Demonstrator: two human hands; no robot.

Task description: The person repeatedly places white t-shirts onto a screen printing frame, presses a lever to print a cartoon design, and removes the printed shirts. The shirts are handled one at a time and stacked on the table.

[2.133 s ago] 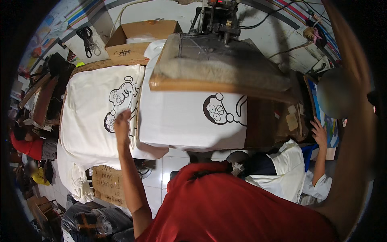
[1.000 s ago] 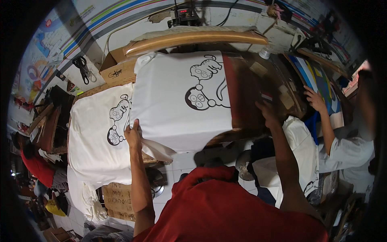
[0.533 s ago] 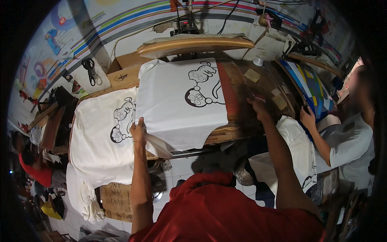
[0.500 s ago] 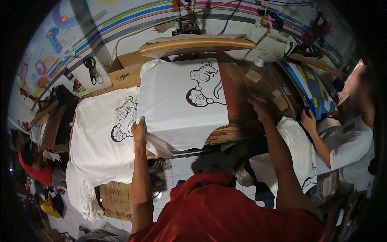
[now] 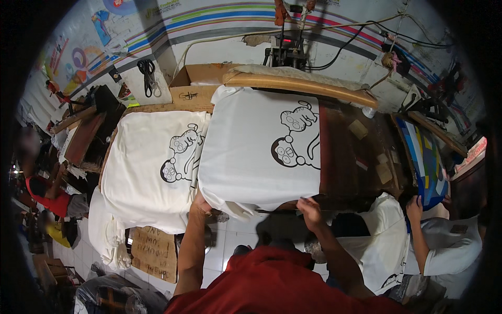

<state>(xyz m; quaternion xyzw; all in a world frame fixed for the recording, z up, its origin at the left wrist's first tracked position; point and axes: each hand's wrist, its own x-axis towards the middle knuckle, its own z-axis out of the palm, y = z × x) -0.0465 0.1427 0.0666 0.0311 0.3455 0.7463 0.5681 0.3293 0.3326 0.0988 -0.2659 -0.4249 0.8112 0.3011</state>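
A white cloth (image 5: 246,141) with a black outline drawing of a cartoon figure and a striped animal lies over the raised board in front of me. At its near left corner, my left hand (image 5: 201,203) has its fingers closed on the hanging edge, partly hidden under the fabric. My right hand (image 5: 309,210) has curled fingers at the near right part of the hem, seemingly pinching it. To the left, a second cream-white cloth (image 5: 144,162) with the same drawing is spread flat, its near side hanging down.
A padded board (image 5: 298,83) stands behind the cloth. Brown tabletop (image 5: 345,157) with small paper pieces lies to the right. Another person's hand (image 5: 414,209) is beside a blue multicoloured panel (image 5: 426,162). White cloth (image 5: 384,240) hangs near my right arm. A lettered cardboard piece (image 5: 154,254) is below left.
My right hand has come back from over the brown tabletop to the cloth's near edge. My left hand has slid down to the near left corner. The cloth's near edge now hangs straighter.
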